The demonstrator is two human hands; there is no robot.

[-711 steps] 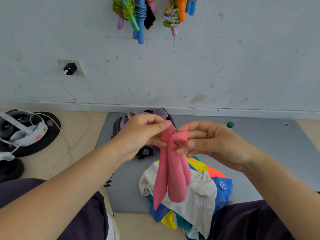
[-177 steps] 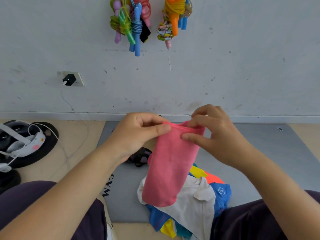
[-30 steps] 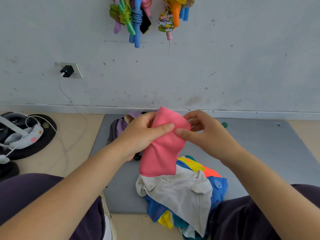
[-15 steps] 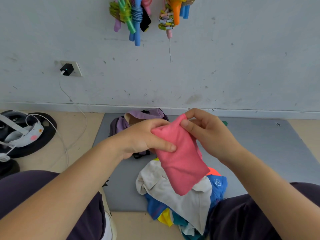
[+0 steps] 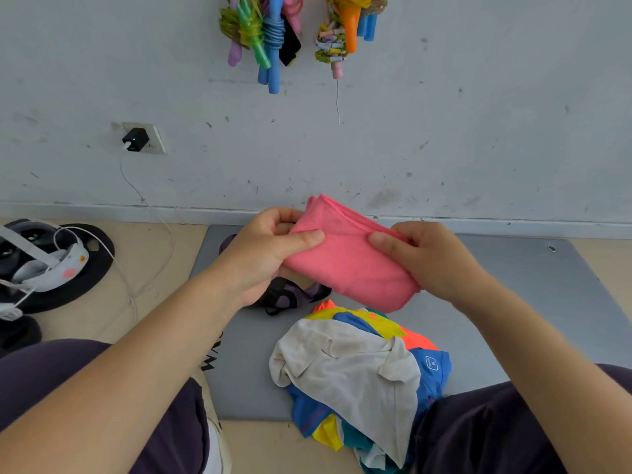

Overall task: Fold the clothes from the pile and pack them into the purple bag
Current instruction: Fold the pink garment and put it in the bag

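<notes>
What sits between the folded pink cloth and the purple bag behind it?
Nothing visible does. The folded pink cloth is held in the air by the left hand and right hand, just above the purple bag. The bag is mostly hidden behind them, so its opening cannot be judged.

Home workout corner, gym mat (image 5: 513,302), hanging jump ropes (image 5: 270,35)

Pink cloth (image 5: 352,260): folded into thick soft bundle, held up in air above far part of grey mat (image 5: 513,302), tilted, low end to right.

Pile of clothes (image 5: 359,374): messy heap at near edge of mat, partly off it. Cream shirt on top; blue, yellow, orange, teal pieces under it.

Purple bag (image 5: 294,295): mostly hidden near far left corner of mat, maybe open; purple cloth, black straps show.
</notes>
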